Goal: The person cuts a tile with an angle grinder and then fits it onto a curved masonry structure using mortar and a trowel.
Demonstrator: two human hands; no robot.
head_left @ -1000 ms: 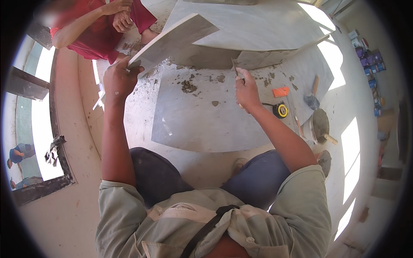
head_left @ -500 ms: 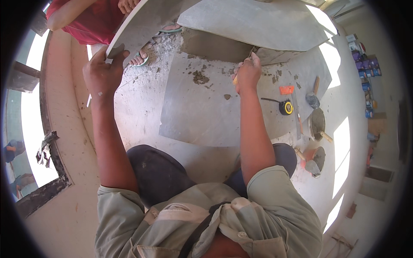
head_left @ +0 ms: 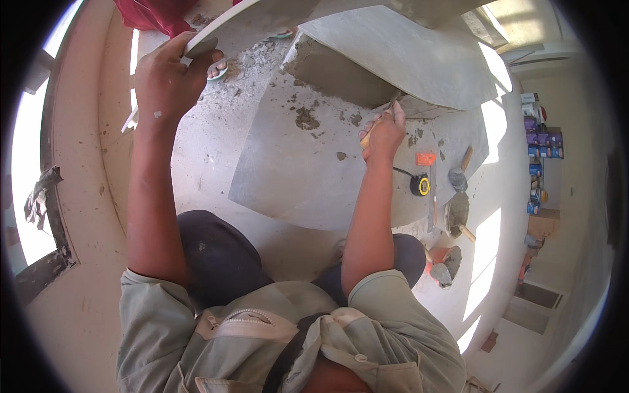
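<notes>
My left hand is closed on the edge of a large, thin grey slab, thumb against its underside, where a dark grey patch shows. My right hand grips the light wooden handle of a small trowel. Its narrow, mortar-coated blade meets the right end of a mortar-covered face, and most of the tool is hidden by the fingers. Above that face lies another broad grey slab. Mortar crumbs are scattered over the flat grey sheet before me.
To my right lie a yellow-black tape measure, an orange piece, a wooden-handled tool and two mortar containers. A person in red is at the far left, with a sandalled foot by the rubble. Packages line the right wall.
The view has shifted. The held slab and the red-clothed person sit higher in the picture, and that person's hand is no longer visible. My right hand stays at the mortar's right end.
</notes>
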